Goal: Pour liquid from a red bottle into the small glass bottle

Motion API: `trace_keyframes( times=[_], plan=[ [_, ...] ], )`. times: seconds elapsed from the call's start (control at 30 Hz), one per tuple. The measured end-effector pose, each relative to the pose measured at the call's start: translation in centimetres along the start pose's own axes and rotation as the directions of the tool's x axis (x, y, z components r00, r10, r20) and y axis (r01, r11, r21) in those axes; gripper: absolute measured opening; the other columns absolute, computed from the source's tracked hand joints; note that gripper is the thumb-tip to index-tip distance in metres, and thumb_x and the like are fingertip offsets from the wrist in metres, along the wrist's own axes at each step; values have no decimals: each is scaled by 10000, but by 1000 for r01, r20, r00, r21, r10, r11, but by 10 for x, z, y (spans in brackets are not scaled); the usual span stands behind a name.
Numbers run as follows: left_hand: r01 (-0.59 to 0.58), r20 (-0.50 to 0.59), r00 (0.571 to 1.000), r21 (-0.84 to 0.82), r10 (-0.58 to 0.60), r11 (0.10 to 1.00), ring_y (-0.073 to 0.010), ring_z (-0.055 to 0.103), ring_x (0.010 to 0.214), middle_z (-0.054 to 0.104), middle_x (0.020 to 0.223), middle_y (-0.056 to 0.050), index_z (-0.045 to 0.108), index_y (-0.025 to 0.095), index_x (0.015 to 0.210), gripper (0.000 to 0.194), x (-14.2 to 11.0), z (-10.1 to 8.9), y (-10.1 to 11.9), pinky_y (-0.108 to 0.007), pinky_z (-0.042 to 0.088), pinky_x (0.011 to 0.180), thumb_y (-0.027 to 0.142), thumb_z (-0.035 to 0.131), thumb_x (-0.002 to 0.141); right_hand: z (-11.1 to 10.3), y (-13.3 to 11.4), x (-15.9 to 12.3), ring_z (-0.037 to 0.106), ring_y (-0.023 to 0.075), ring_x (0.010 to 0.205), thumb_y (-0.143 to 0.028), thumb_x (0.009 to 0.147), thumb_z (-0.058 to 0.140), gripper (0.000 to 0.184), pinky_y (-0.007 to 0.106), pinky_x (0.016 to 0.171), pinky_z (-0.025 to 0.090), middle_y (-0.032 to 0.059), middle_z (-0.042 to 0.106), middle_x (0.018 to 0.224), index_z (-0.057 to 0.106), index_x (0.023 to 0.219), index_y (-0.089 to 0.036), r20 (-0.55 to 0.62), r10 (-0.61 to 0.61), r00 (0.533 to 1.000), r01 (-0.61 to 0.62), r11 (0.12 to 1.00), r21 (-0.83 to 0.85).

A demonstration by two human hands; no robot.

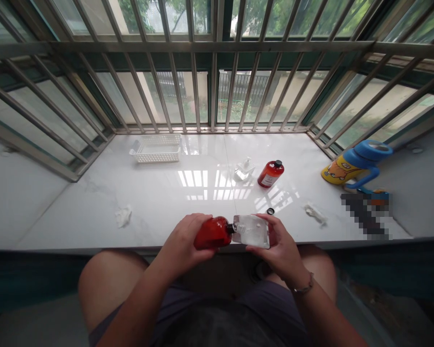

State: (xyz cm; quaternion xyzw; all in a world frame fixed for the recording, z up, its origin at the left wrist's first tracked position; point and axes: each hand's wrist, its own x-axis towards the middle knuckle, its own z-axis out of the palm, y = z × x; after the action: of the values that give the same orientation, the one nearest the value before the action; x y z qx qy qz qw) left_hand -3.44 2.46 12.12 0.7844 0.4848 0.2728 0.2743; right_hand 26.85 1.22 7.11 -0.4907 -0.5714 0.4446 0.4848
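My left hand (188, 239) is wrapped round a red bottle (213, 233), which lies tilted on its side with its dark neck pointing right. The bottle's neck meets the mouth of a clear square bottle (252, 231), gripped from the right by my right hand (279, 246). Both bottles are held over the front edge of the white sill. Just beyond my right hand lies a small black cap (270, 211). A second red bottle (270, 174) with a black cap and a white label stands farther back, beside a clear pump dispenser (244, 169).
A white perforated basket (156, 149) sits at the back left of the sill (152, 193). Crumpled tissues (123, 216) (315, 214) lie left and right. A blue and yellow flask (354, 164) stands at right near a blurred dark object (365, 214). Metal bars (213, 91) line the window.
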Motion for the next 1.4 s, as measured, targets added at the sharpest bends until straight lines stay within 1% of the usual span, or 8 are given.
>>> trace_keyframes(
  times=[0.2,0.53,0.7,1.0,1.13,1.27,1.4],
  plan=[
    [21,1,1000,-41,-21,999,-294,628,1288,650,1412,-64,527,307,1441,782,-2,4,-5,-450,536,1108,199,892,758,-3,-7,2,693,289,1243,-331,714,993,788,373,963,649,93,656,1408,603,1398,-326,30,-3,1000,4,999,-47],
    [75,19,997,-105,-74,992,-303,615,1302,618,1420,-82,522,315,1445,774,-5,10,-11,-471,530,1108,228,890,769,-6,-20,3,709,270,1218,-366,739,977,758,372,993,640,79,665,1398,602,1397,-333,66,1,998,9,989,-146],
    [95,25,995,-130,-93,987,-307,618,1303,619,1416,-87,532,315,1442,761,-6,12,-13,-470,535,1105,277,900,777,-9,-24,4,705,266,1223,-393,749,968,755,372,1000,638,73,663,1405,597,1404,-337,87,5,996,13,979,-202],
    [112,24,994,-149,-110,982,-296,626,1302,626,1422,-82,540,309,1441,773,-6,15,-14,-469,535,1119,276,912,765,-10,-29,7,697,285,1245,-420,756,957,759,402,1010,643,95,665,1411,591,1412,-314,105,15,994,12,967,-255],
    [118,15,993,-161,-117,980,-302,642,1292,637,1415,-90,555,301,1434,761,-6,16,-14,-481,544,1115,281,911,762,-9,-27,7,703,284,1232,-404,748,961,758,407,1007,642,97,669,1398,591,1403,-312,104,29,994,-5,974,-227],
    [125,10,992,-195,-126,973,-301,649,1300,646,1417,-94,569,296,1420,745,-5,17,-15,-482,544,1122,289,911,759,-5,-22,7,707,286,1220,-378,737,964,775,412,997,643,107,659,1399,579,1406,-306,80,65,995,-53,989,-137],
    [191,7,980,-289,-198,938,-310,696,1254,687,1387,-96,577,289,1399,716,-3,20,-21,-477,578,1078,354,910,769,3,-13,7,688,292,1258,-373,750,946,824,423,1006,632,120,624,1431,541,1464,-297,86,92,992,-91,996,-21]
  ],
)
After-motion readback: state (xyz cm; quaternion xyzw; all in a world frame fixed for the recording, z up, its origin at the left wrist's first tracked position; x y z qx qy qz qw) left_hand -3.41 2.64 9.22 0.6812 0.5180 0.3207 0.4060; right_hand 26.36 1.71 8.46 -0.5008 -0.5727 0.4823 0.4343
